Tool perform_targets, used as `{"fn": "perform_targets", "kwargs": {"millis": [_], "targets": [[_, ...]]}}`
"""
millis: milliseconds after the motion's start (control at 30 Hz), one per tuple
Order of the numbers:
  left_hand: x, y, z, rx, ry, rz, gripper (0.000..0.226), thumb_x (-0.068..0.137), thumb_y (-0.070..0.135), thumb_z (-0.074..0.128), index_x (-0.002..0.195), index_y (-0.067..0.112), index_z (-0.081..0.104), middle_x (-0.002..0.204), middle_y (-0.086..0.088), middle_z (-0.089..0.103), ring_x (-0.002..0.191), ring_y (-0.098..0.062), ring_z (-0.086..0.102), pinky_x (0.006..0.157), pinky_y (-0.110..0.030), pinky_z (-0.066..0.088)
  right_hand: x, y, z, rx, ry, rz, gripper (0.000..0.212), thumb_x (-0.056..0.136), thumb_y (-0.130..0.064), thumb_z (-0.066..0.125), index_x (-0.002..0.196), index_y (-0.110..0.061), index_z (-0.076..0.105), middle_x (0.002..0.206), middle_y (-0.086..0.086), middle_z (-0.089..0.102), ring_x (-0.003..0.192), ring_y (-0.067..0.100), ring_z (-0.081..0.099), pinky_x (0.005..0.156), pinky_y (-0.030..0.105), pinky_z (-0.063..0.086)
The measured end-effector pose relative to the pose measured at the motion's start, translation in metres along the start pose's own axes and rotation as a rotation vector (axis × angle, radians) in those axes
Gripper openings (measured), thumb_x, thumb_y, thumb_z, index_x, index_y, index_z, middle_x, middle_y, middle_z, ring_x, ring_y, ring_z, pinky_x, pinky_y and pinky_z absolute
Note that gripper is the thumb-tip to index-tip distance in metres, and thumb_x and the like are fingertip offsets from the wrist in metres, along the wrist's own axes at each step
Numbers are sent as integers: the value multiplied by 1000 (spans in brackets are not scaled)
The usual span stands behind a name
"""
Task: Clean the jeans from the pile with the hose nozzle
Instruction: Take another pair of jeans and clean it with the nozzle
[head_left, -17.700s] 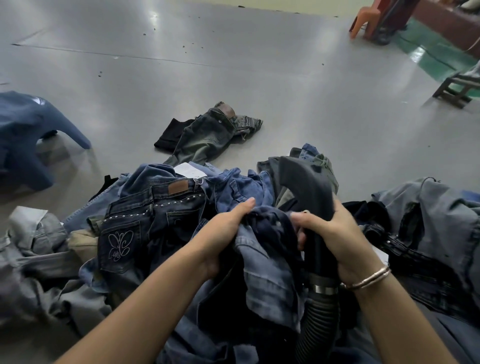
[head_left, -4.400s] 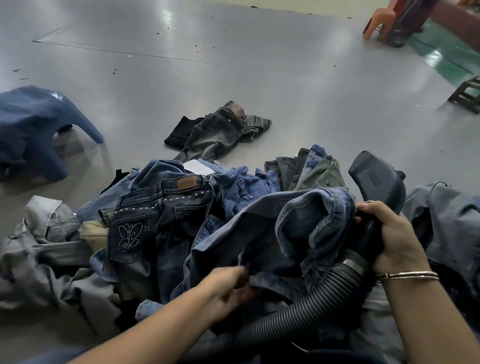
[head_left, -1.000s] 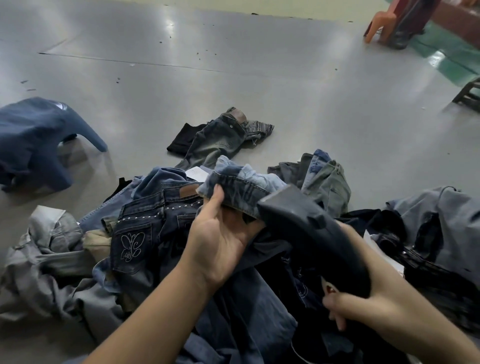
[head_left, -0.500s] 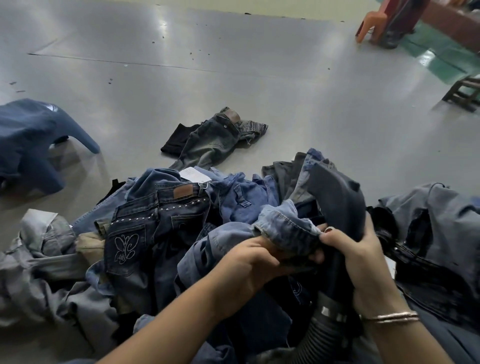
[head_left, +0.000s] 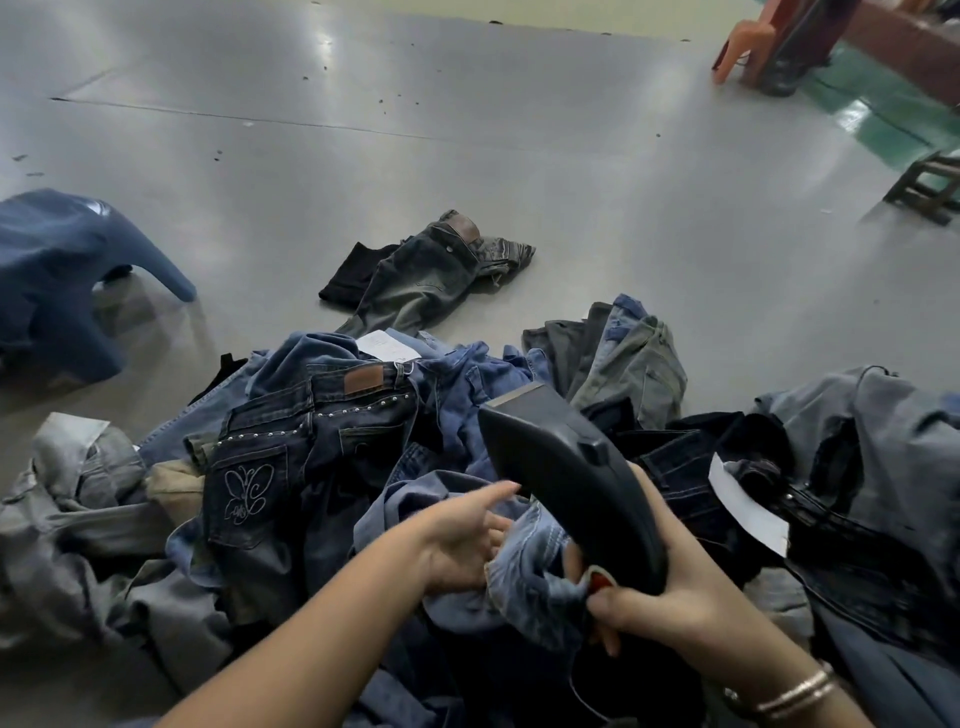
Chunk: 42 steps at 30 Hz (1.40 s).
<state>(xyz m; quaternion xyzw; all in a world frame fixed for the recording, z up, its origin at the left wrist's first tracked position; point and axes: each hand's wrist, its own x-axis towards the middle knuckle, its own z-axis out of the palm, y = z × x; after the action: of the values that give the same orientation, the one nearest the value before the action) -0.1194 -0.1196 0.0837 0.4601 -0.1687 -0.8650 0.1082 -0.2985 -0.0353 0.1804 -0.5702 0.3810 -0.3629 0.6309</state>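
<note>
A pile of jeans (head_left: 332, 457) covers the floor in front of me. My right hand (head_left: 670, 597) grips the black hose nozzle (head_left: 561, 467), whose flat mouth points up and away to the left. A light blue jeans leg (head_left: 530, 571) is bunched between my hands, just under the nozzle. My left hand (head_left: 462, 540) lies against that denim with fingers spread and fairly straight; whether the lower fingers hold the fabric is hidden. The hose itself is out of sight.
One dark grey pair of jeans (head_left: 431, 275) lies alone on the grey floor beyond the pile. A denim-covered stool (head_left: 57, 270) stands at the left. An orange chair (head_left: 743, 47) and a wooden stool (head_left: 930, 187) are at the far right.
The nozzle has tilted from upright to pointing up-left, and my right hand has dropped lower on it. My left hand has let go of the jeans cuff and spread its fingers.
</note>
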Motion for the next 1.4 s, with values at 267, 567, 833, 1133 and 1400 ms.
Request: {"fn": "perform_targets", "kwargs": {"millis": [267,567,833,1133,1400], "targets": [[-14,23,19,-261,146,505,15,76,3,50,82,9,63,69,-11,67,57,-25,64,63,-33,55,-5,-5,-30,88,418,-101,53,63,2,60,113,-2,43,79,18,69,42,28,53,50,35,53],[-25,13,30,-9,-86,803,53,84,-21,32,113,12,61,91,-9,70,81,-19,67,72,-32,57,-8,-5,-23,38,161,111,58,59,-4,70,105,-37,59,55,11,55,39,27,54,42,27,46],[-39,10,22,190,-270,773,55,75,-12,44,116,17,67,110,-14,67,100,-23,65,82,-31,54,6,-6,-15,76,339,95,52,60,-2,65,99,-37,61,59,9,57,41,30,54,43,31,47],[-40,10,19,209,-262,773,57,75,-13,43,120,15,63,106,-9,70,98,-20,67,80,-30,54,-3,-12,-24,163,104,246,52,53,-12,72,99,-35,64,57,13,55,38,29,55,43,29,48],[-24,32,-39,287,553,652,40,58,-3,43,81,4,76,91,-19,72,86,-30,64,74,-35,56,4,-1,-47,209,723,168,30,80,13,53,97,-11,47,54,7,53,39,25,50,41,33,49]]}}
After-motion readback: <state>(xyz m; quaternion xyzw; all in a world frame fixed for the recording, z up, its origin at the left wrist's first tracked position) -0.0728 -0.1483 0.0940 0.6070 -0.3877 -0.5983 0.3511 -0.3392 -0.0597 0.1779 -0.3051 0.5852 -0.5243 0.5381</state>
